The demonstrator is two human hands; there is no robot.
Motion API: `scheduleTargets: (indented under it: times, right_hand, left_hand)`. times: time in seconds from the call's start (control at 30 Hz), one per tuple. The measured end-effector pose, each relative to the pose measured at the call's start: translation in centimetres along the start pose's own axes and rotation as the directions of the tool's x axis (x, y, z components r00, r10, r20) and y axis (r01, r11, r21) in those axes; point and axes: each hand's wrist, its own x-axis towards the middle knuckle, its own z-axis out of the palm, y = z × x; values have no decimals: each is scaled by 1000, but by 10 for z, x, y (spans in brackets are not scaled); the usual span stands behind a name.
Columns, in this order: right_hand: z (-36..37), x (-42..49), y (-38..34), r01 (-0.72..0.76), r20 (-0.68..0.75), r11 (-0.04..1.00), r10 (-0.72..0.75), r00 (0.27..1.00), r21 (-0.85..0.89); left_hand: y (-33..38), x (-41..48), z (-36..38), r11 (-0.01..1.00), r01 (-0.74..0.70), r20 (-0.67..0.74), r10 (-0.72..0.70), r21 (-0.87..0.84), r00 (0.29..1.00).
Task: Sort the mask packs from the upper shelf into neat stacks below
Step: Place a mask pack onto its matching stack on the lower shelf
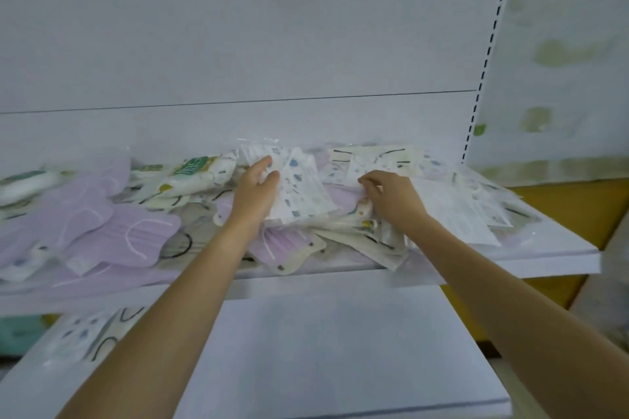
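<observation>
While left hand [257,190] grips it, flat speckled pack [303,196] gleams.

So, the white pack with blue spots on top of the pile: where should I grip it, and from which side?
Take the spotted pack by its left edge, coming from the front left, thumb on top. It is flat and thin and lies topmost on the pile, so that edge is free. The left hand holds it there.
</observation>
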Motion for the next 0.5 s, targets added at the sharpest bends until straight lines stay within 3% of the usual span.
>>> scheduleTargets:
  times: [0.07, 0.2, 0.33, 0.5]
  right_hand:
    - [4, -2, -3, 30, 0, 999, -30, 1000, 26]
    - [7, 2, -1, -30, 175, 996, 44, 984, -85]
    - [8, 4, 1, 35, 93, 988, -22, 995, -150]
    - [14, -8, -6, 125, -46, 954, -117, 992, 272]
  left_hand:
    - [1, -1, -3, 999, 35, -4, -35, -11, 999]
    - [1, -5, -2, 996, 86, -11, -86, -19, 996]
    - [2, -11, 5, 988, 156, -1, -156, -11, 988]
    - [4, -15, 13, 978, 204, -40, -206, -40, 978]
